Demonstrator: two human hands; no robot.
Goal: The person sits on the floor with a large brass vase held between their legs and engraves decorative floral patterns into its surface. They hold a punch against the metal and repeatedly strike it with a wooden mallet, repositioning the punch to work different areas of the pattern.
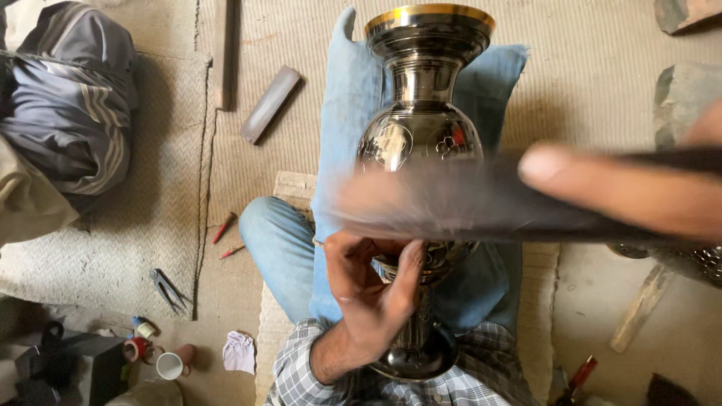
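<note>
on the lap, left hand (372,289) fingers curl round the metal vase (421,135) stem; right hand (639,192) pinches a blurred dark tool (451,203) across it. tool may slip, scratch the polish.

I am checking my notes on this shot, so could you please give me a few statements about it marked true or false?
1. The left hand grips the metal vase at its narrow stem. True.
2. The vase lies on a blue cushion. True.
3. The right hand is empty. False: it holds a dark flat tool, blurred by motion.
4. The vase's rim is red. False: it is gold.
5. Pliers lie on the mat. True.
</note>
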